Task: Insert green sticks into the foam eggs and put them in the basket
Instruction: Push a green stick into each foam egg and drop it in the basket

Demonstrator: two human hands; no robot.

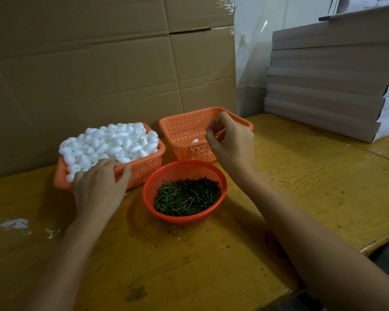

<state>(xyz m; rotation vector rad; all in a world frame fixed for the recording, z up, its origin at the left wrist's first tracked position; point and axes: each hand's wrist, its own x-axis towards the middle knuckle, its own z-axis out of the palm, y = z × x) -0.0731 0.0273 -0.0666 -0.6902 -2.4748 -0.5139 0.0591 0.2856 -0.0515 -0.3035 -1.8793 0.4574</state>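
Note:
A rectangular orange basket point(142, 169) at the left is heaped with white foam eggs point(112, 142). My left hand point(99, 185) lies over its front rim, fingertips down among the eggs and thumb on the outer wall; whether it holds an egg is hidden. A round red basket point(220, 176) in the middle holds a pile of green sticks point(186, 196). Behind it stands a second rectangular orange basket point(184, 126) with one foam egg point(195, 140) inside. My right hand point(231, 142) hovers over this basket's front right part, fingers loosely curled and apart, nothing seen in them.
All three baskets stand on a yellow wooden table point(301, 176). A wall of cardboard boxes point(99, 63) rises behind them. A stack of flat grey boxes point(328, 86) sits at the back right. White foam crumbs point(16, 224) lie at the left. The table edge point(368, 248) runs close on the right.

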